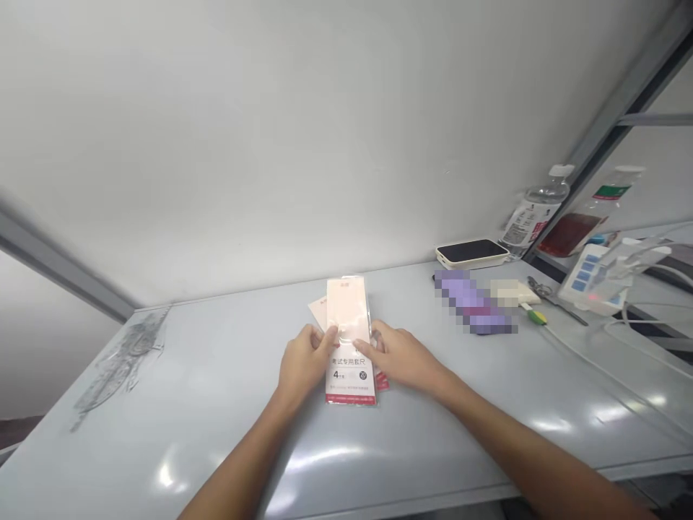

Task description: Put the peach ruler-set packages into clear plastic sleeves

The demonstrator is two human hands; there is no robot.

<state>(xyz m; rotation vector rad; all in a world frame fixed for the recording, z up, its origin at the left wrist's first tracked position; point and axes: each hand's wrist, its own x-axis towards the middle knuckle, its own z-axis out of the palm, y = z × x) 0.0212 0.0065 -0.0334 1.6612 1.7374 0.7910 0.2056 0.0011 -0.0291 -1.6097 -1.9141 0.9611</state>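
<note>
A flat pale-pink packet [349, 339] in clear plastic, with printed text and a red strip at its near end, lies on the grey table [216, 383]. At least one more such packet [317, 310] peeks out beneath it. My left hand [303, 365] pinches the top packet's left edge, fingers closed on it. Opposite it, my right hand [403, 356] grips the right edge, its thumb on the packet's face.
At the back right lie a phone [472, 252], a blurred purple object [473, 301], a small cream box [512, 292], scissors [552, 297], a white power strip [587, 278] with cables, and two plastic bottles [533, 211]. A white wall stands behind.
</note>
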